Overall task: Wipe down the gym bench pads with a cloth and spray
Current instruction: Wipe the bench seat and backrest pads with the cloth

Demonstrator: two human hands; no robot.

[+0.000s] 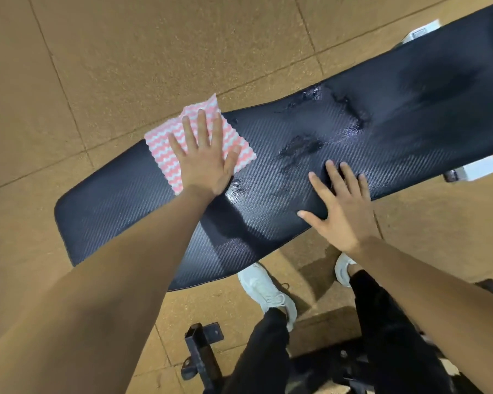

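Black, weave-textured vinyl covers the long bench pad (pixel 111 211), which runs slantwise across the view from lower left to upper right above a tan tiled floor (pixel 97 66). The pink-and-white wavy cloth (pixel 160 149) lies flat at the pad's far edge, towards its left end, with one corner reaching out past the edge over the floor. The left hand (pixel 204 159) lies on top of it with the grip released. Its fingers are straight and spread, palm down, so the pressure goes through a wide patch of cloth rather than a bunched lump, which suits a sliding wipe. The right hand (pixel 340 206) is just as flat, its grip loose and holding nothing. It is planted on the bare pad at the near edge, well apart from the cloth; I judge it is there to brace the person leaning over and to steady the pad against the push. Between and beyond the two hands sit glossy wet patches (pixel 299 146), most likely spray. They lie to the right of the cloth, so that stretch appears not yet wiped and the job looks only partly done. No spray bottle shows. The person's white shoes (pixel 265 291) stand on the floor close under the near side, and a dark metal frame piece (pixel 202 356) shows at the bottom.
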